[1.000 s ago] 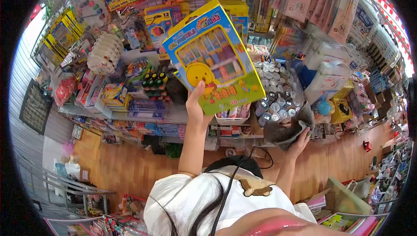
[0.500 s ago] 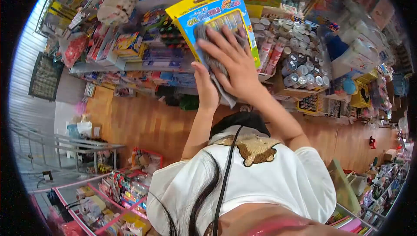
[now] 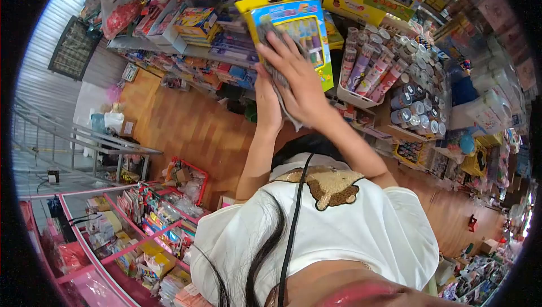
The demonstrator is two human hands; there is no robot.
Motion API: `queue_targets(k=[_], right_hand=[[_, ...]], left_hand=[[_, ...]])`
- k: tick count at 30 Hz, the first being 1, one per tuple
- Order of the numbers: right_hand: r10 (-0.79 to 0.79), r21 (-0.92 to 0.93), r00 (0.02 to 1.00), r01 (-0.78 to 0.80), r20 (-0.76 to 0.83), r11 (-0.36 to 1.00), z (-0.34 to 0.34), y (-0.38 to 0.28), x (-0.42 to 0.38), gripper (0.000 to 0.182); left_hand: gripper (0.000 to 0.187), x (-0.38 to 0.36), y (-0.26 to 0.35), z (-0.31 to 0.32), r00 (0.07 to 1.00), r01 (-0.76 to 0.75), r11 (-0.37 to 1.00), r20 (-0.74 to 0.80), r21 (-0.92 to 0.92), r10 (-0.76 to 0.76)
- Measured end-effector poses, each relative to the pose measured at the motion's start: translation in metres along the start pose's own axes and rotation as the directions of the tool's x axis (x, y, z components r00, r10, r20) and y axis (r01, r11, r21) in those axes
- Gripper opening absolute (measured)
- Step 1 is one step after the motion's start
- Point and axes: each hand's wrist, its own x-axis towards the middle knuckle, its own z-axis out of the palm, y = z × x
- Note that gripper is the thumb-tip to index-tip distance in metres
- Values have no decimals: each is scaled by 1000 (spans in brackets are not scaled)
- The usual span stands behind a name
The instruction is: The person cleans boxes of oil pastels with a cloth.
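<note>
Up in front of me is a blue and yellow box of oil pastels (image 3: 313,30), tilted, with a clear window showing the sticks. My left hand (image 3: 267,103) grips its lower left part, the fingers mostly hidden behind the box. A grey cloth (image 3: 276,37) lies against the front of the box. My right hand (image 3: 299,81) presses on that cloth, its fingers together over it, and a corner of the cloth hangs below the palm.
A white bin of pencil tubes (image 3: 361,99) and several lidded jars (image 3: 420,109) stand on the right of the shelf. Boxed goods (image 3: 196,22) are stacked on the left. A pink-framed glass case (image 3: 107,250) is at lower left, over a wooden floor (image 3: 186,115).
The right hand and cloth have slid a little toward the left side of the box. The box looks more upright and more of its window shows. My view has shifted slightly.
</note>
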Motion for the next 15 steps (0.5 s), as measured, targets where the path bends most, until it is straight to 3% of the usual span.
queue_targets(k=[3, 4, 7, 8, 11, 13, 15], right_hand=[[-155, 30, 986, 153, 64, 988, -13, 8, 39, 47], [-162, 18, 987, 162, 14, 987, -11, 13, 51, 40], [-62, 77, 993, 70, -105, 995, 0, 46, 67, 37], [24, 135, 986, -2, -165, 991, 3, 53, 66, 35], [151, 121, 967, -128, -203, 984, 14, 70, 37, 40], [235, 242, 967, -207, -93, 948, 26, 45, 8, 46], [145, 210, 989, -138, -23, 968, 28, 9, -3, 49]], left_hand=[[63, -3, 3, -1, 1000, -3, 965, -25, 264, 10], [57, -6, 4, 5, 999, 9, 977, -40, 214, 0], [49, -3, 6, 3, 999, 18, 926, -54, 377, 3], [43, -6, 13, 7, 990, 65, 905, -144, 421, -4], [43, -3, 21, -1, 987, 1, 954, -156, 301, 48], [47, -1, 20, -8, 977, -52, 946, -178, 321, 114], [51, 0, 13, -13, 948, -136, 906, -212, 401, 236]])
